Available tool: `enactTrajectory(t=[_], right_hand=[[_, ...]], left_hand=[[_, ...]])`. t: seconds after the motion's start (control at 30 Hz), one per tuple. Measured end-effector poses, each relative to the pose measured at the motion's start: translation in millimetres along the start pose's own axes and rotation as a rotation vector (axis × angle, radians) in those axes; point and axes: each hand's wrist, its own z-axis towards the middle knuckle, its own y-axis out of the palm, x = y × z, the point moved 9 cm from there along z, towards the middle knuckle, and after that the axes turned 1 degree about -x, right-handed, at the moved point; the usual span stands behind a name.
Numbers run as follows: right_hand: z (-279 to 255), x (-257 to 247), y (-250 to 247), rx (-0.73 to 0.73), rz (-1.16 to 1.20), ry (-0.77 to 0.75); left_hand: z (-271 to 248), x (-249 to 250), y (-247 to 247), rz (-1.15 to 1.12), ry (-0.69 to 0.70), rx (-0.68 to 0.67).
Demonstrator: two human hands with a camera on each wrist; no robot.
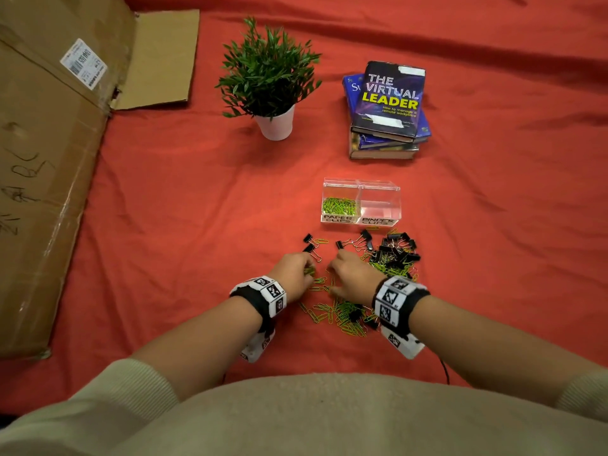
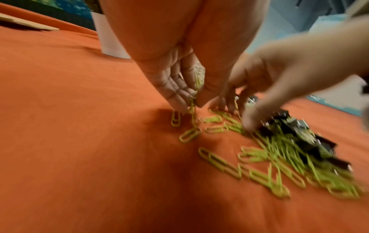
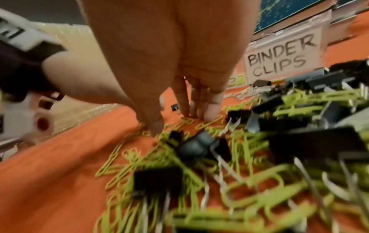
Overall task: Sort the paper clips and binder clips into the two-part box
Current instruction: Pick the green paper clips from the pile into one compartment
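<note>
Close under the chest, both wrists banded. Left hand (image 2: pixel 175 78) pinching a few paper clips (image 2: pixel 259 171) between thumb and fingertips, low over the red cloth (image 1: pixel 184 199). Right hand (image 3: pixel 179 75) spread, fingertips pressing loose clips (wrist views blurred). Binder clips (image 1: pixel 394 251) heaped just beside; box (image 1: pixel 362 189) beyond, left half holding paper clips.

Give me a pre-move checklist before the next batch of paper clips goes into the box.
1. Left hand holds green paper clips: ok.
2. No binder clip in that bunch: cannot tell.
3. PAPER CLIPS compartment open with room: ok.
4. BINDER CLIPS compartment free of stray paper clips: ok.
5. Right hand has picked something: cannot tell; fingers touch clips on the cloth.
6. Path to the two-part box clear: ok.
</note>
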Motion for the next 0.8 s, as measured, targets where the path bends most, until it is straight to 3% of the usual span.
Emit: enactTrajectory(t=[0.17,0.43,0.6,0.8], right_hand=[[-6,-14,18,0.039,-0.020,-0.058],[-8,-13,13,0.045,0.048,-0.040],[-12,18,-26,0.138,0.536,0.118],[-16,50,-82,0.236,1.080,0.237]], left_hand=[[10,3,-16,-0.130,-0.010,0.001],[40,64,-54,-0.236,0.078,0.056],[81,97,-78,-0.146,0.110,0.126],[103,94,-72,0.003,0.094,0.115]])
